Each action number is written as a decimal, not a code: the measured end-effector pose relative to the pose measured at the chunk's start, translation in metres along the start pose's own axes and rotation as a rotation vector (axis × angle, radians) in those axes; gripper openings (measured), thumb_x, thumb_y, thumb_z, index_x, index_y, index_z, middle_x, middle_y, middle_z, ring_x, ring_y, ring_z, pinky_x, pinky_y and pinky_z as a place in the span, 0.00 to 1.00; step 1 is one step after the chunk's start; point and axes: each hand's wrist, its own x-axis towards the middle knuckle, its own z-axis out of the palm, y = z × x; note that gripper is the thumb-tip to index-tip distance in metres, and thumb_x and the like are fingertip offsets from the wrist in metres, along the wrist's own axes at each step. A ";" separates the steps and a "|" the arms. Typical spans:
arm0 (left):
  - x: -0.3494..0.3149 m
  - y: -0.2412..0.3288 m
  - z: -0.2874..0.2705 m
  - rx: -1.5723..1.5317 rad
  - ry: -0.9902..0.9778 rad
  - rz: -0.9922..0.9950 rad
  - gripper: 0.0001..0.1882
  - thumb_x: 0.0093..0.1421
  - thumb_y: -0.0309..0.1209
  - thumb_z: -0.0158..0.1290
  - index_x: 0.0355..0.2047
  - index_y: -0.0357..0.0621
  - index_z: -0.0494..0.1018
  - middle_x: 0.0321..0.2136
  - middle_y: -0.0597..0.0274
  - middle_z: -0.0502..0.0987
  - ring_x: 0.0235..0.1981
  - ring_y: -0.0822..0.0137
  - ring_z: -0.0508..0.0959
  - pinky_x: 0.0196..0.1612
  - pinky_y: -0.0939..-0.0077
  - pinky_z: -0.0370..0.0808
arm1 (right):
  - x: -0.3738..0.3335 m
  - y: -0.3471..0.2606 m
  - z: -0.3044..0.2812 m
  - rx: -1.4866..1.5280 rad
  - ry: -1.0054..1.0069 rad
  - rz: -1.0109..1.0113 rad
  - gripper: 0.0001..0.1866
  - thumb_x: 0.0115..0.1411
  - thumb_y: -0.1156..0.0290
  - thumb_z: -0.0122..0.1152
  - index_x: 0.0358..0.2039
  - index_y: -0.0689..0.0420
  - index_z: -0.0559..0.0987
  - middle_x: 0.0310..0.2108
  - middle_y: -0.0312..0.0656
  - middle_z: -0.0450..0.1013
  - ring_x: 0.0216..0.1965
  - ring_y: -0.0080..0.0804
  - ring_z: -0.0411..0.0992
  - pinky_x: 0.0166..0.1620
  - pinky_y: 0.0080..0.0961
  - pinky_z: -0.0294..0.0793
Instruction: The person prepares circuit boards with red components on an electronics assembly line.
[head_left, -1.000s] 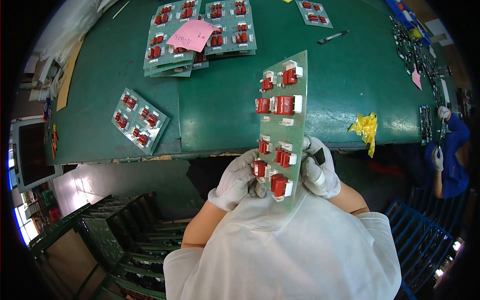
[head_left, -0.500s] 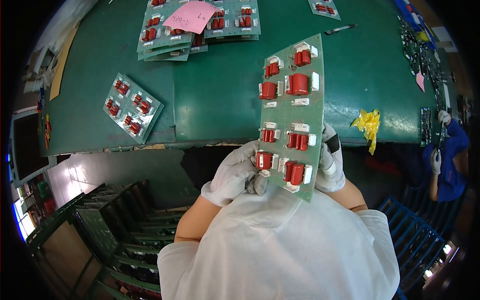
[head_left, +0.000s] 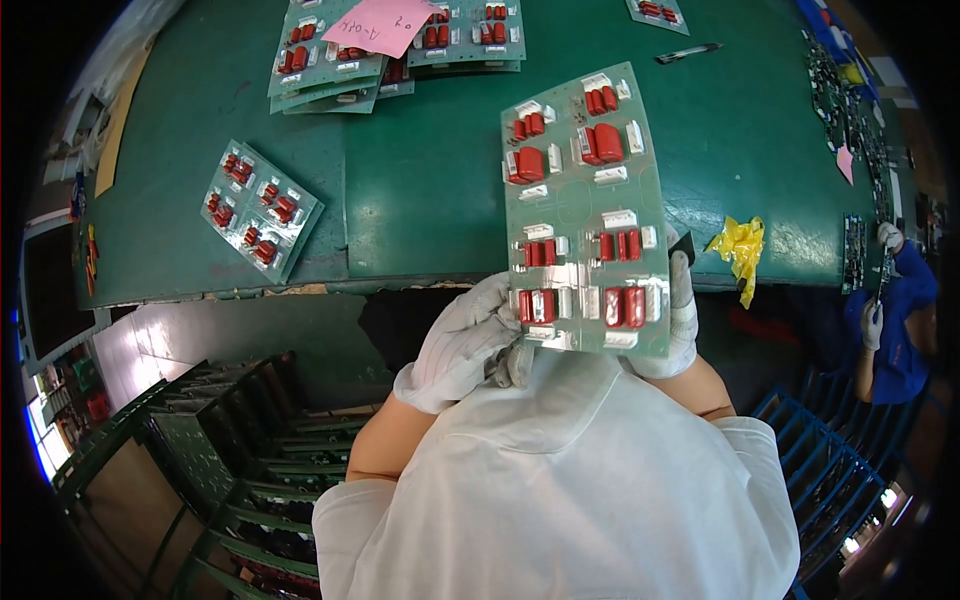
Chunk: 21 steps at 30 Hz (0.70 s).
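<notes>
In front of my chest I hold a green circuit board (head_left: 580, 270) with red capacitors and white connectors on its face, tilted up toward me. My left hand (head_left: 455, 345), in a whitish glove, pinches its lower left edge. At the lower right edge is my gloved right hand (head_left: 682, 325), partly hidden behind the board. A small black flat piece (head_left: 684, 245) shows by that hand's fingertips; I cannot tell what it is. Two smaller boards (head_left: 262, 215) with red capacitors lie overlapped on the green bench to the left.
A stack of boards (head_left: 465, 50) under a pink paper note (head_left: 380, 25) stands at the back. A pen (head_left: 688, 54) and a crumpled yellow plastic piece (head_left: 740, 250) lie to the right. Farther right, a co-worker in blue (head_left: 905, 330) handles boards. Green racks (head_left: 270, 490) stand left behind the bench edge.
The board has turned to face me more squarely, and its lower end has risen a little. Both hands have kept their grip, the right fingers shifting slightly at the edge.
</notes>
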 end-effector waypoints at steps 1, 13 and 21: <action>0.001 0.001 -0.001 -0.001 -0.001 -0.001 0.23 0.62 0.40 0.43 0.52 0.36 0.61 0.25 0.65 0.72 0.17 0.82 0.68 0.18 0.90 0.64 | 0.002 -0.003 -0.001 -0.121 0.001 -0.014 0.31 0.59 0.46 0.45 0.57 0.50 0.60 0.54 0.42 0.61 0.54 0.37 0.62 0.54 0.40 0.64; -0.012 0.020 -0.003 0.171 0.058 0.066 0.19 0.62 0.37 0.43 0.47 0.34 0.63 0.21 0.64 0.71 0.18 0.77 0.71 0.23 0.84 0.68 | 0.013 -0.006 0.010 0.130 0.104 0.038 0.29 0.57 0.48 0.50 0.52 0.55 0.65 0.50 0.43 0.66 0.50 0.37 0.65 0.53 0.39 0.65; -0.025 0.044 0.013 0.246 0.101 0.138 0.16 0.58 0.25 0.46 0.47 0.33 0.63 0.26 0.64 0.71 0.22 0.79 0.70 0.27 0.82 0.70 | 0.013 -0.002 0.001 0.239 0.055 0.073 0.15 0.59 0.59 0.50 0.44 0.50 0.72 0.45 0.39 0.70 0.48 0.37 0.67 0.51 0.39 0.66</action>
